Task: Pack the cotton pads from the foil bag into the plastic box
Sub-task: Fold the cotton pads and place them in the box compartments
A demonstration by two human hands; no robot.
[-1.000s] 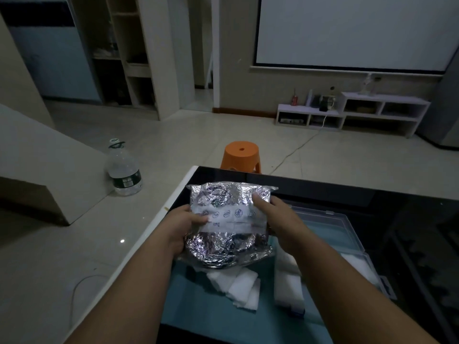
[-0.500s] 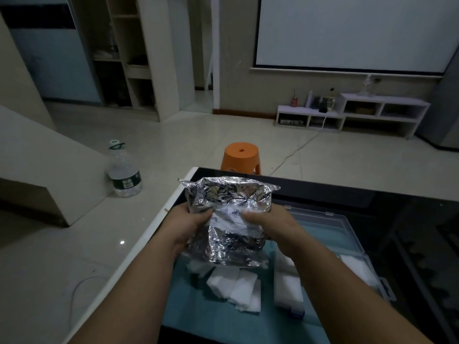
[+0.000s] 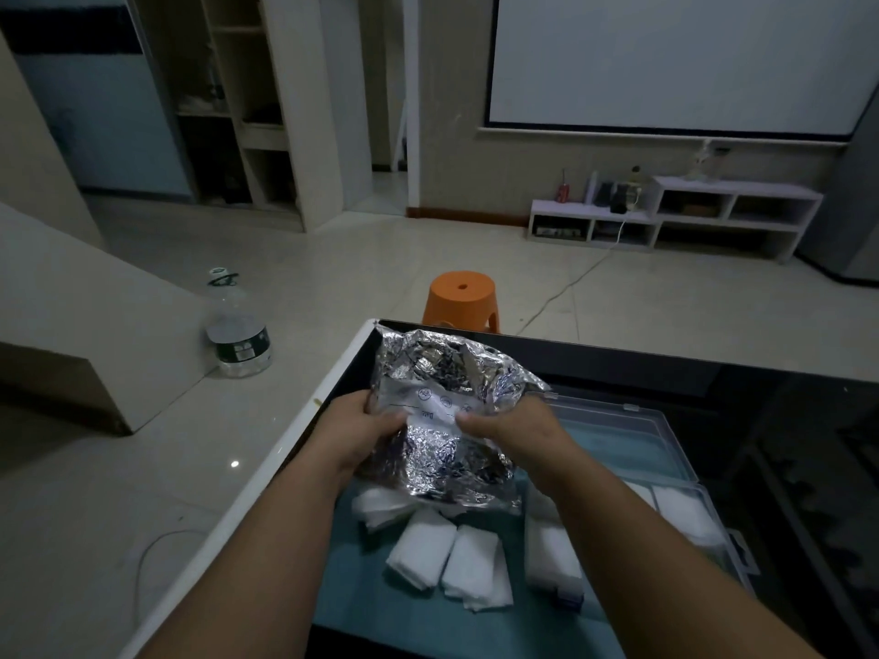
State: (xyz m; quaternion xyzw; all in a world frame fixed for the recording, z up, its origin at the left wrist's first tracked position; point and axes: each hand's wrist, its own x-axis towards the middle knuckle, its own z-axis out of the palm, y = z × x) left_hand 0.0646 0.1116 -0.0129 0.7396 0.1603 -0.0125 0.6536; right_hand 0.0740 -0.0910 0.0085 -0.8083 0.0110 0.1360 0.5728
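Pale tiled floor (image 3: 380,278) runs back to a wall with a large white projection screen (image 3: 666,64) and a low white shelf unit (image 3: 689,216); an orange stool (image 3: 461,299) stands just beyond the far edge of the counter (image 3: 295,435), and a big clear water bottle (image 3: 238,335) stands on the floor to the left. Dark and glossy with a white rim, the counter carries a teal mat (image 3: 380,601) near the person.

Both bare forearms reach forward over the mat; between them the crumpled foil bag (image 3: 437,459) is held up off the counter, its white label facing the camera with the print upside down. The left grip (image 3: 361,430) is curled round the bag's left side, thumb on the label; the right grip (image 3: 518,430) pinches the right side, thumb pressed on the label and fingers hidden behind the foil.

Loose cotton pads (image 3: 447,558) lie in a small heap on the mat right under the bag; a few more bunch at the bag's lower left corner (image 3: 380,501), and whether they touch the foil cannot be told.

To the right on the mat sits the clear plastic box (image 3: 666,449), its lid open and laid back away from the person; a stack of white pads (image 3: 551,554) fills its left end and another (image 3: 680,511) lies toward its right end; the right forearm crosses the box and hides the middle.
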